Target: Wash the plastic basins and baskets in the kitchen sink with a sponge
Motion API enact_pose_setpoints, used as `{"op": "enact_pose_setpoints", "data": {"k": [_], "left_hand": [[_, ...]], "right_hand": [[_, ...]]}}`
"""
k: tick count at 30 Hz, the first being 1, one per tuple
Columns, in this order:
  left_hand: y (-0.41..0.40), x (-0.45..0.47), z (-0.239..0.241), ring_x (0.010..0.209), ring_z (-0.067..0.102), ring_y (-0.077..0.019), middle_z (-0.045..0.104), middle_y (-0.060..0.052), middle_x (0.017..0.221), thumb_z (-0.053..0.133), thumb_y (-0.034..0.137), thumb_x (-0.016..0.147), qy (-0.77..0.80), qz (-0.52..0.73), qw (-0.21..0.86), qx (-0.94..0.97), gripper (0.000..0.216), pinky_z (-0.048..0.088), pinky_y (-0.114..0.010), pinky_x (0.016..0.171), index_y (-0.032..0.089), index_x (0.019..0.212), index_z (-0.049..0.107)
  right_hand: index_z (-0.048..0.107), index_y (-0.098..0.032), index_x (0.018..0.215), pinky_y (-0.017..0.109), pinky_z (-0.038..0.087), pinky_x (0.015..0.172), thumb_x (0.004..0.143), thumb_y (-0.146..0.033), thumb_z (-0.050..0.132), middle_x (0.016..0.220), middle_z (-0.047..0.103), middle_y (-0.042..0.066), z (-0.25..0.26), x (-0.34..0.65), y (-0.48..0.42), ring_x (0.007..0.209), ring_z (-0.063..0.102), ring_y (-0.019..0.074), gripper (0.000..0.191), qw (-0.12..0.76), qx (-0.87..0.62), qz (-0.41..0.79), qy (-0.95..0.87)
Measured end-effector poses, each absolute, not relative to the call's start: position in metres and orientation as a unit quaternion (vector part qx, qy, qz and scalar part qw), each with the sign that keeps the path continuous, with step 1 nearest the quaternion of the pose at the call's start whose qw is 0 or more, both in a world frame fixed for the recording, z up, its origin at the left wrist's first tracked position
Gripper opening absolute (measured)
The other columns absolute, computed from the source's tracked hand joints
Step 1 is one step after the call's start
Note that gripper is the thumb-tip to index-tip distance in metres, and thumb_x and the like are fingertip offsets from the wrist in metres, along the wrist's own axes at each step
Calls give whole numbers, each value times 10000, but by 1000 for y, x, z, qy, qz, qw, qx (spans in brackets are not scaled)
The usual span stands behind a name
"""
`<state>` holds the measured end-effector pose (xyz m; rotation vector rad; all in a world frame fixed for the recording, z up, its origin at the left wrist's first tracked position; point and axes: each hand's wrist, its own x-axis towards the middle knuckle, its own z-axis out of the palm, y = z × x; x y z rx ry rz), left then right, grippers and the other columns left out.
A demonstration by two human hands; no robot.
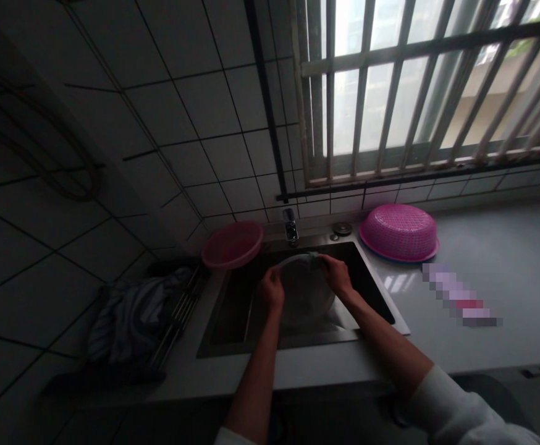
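Observation:
A pale, see-through round basin is held tilted over the sink. My left hand is closed on the left side of its rim. At the upper right of the rim, my right hand has its fingers closed on a small greenish pad, which lies against the rim. It is too dim to tell whether the pad is a sponge or a cloth. Behind the basin stands the metal faucet; I cannot make out any water running from it.
A pink basin rests at the sink's back left corner. On the right counter sits an upturned magenta colander, with a blurred-out item before it. A striped cloth lies by a metal rack on the left. Window bars rise behind.

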<state>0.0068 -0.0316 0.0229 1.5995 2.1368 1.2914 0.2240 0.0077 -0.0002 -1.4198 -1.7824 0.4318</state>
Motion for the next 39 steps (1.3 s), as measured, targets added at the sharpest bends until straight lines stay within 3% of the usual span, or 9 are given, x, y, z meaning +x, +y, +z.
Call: {"op": "enact_pose_setpoints", "data": {"k": [4,12,16,19,21,27,31,36,39], "left_hand": [[-28,-3,24,1077,744,-276,785,-156,1188,557,345,1031,738,460,89,486,304,539,-330,899,174,1197,747],[-34,28,22,1122,740,-212,796,-40,1212,621,163,965,680,333,141,638,290,524,-301,975,294,1174,773],[-30,12,21,1093,747,-224,800,-64,1190,602,268,1004,696,416,119,573,236,539,-298,935,263,1166,774],[-30,1,21,1098,743,-259,792,-123,1191,577,333,1024,717,473,88,504,277,542,-319,927,198,1179,763],[-31,3,22,1090,744,-263,789,-131,1197,569,349,1030,728,468,82,494,289,540,-321,912,202,1189,760],[-35,27,22,1079,748,-219,806,-34,1170,619,245,997,674,358,119,635,221,525,-293,924,309,1134,780],[-34,17,21,1104,742,-221,796,-53,1206,597,258,1011,689,413,100,587,242,527,-301,958,289,1178,769],[-32,4,23,1065,751,-257,798,-126,1161,605,306,1012,721,473,92,497,251,540,-316,920,193,1169,764],[-32,12,22,1072,749,-238,801,-90,1169,609,309,1011,703,450,105,541,238,533,-298,924,236,1176,763]], "right_hand": [[702,-283,1375,361,593,972,984,-185,562,1202,796,54,-1,240,11,1069,773,258,426,393,-590,152,-689],[718,-292,1348,307,517,1120,927,-43,560,1373,723,18,-1,194,-3,1249,695,187,514,360,-447,138,-808],[711,-294,1357,341,554,1073,953,-78,543,1352,734,23,-1,211,4,1218,716,210,488,405,-500,155,-750],[715,-290,1354,367,596,981,978,-155,559,1206,795,45,-4,234,11,1094,769,255,429,414,-579,169,-682],[717,-277,1357,372,601,960,978,-164,562,1157,808,62,-5,238,11,1047,782,268,425,402,-596,165,-675],[739,-301,1313,314,557,1060,946,-77,527,1335,744,9,-1,202,-2,1199,723,195,479,383,-484,157,-771],[728,-299,1331,326,554,1064,955,-82,511,1340,742,11,1,207,3,1200,724,201,485,411,-498,162,-746],[747,-244,1317,376,600,955,934,-138,604,1114,817,74,-6,244,14,1027,785,282,423,400,-604,186,-664],[741,-258,1328,368,583,1004,929,-103,580,1215,791,64,-6,240,9,1098,767,264,458,406,-583,177,-681]]}}
